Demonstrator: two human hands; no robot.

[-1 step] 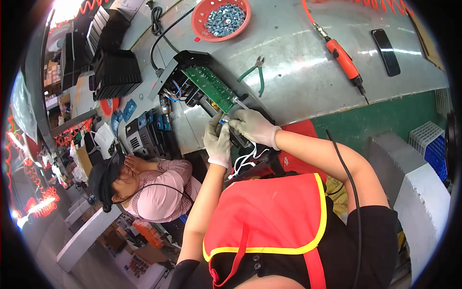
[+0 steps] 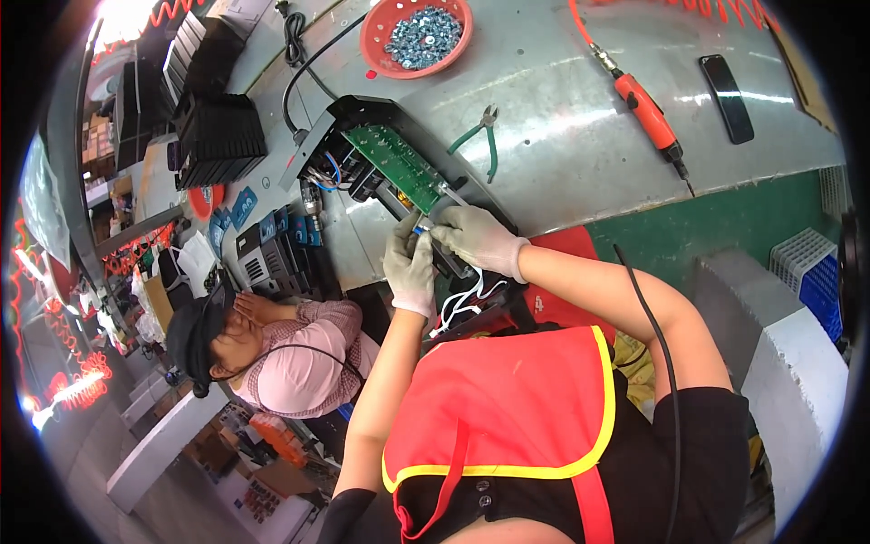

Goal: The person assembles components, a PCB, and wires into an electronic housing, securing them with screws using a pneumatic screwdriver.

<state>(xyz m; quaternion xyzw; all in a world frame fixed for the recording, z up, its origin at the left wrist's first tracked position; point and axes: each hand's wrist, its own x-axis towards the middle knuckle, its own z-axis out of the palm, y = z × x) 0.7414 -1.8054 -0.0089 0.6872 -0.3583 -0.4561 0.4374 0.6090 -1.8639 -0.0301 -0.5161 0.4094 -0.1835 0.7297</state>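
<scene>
An open black device housing (image 2: pixel 381 109) lies at an angle on the metal bench, with a green circuit board (image 2: pixel 394 163) along it. At its near end, my gloved left hand (image 2: pixel 410 270) is closed, thumb and fingers pinching a small blue piece (image 2: pixel 419 229) that looks like a wire connector. My gloved right hand (image 2: pixel 476 239) is closed too, its fingertips meeting the left ones at that same piece. What exactly lies between them is partly hidden by the gloves. White cables (image 2: pixel 467 299) hang just below the hands. Blue wires (image 2: pixel 335 169) show inside the housing.
Green-handled cutters (image 2: pixel 489 140) lie right of the housing, and farther right a red power screwdriver (image 2: pixel 648 118) and a black phone (image 2: pixel 727 98). A red bowl of metal nuts (image 2: pixel 417 36) stands at the back. A co-worker (image 2: pixel 290 363) sits at left, near stacked black parts (image 2: pixel 217 140).
</scene>
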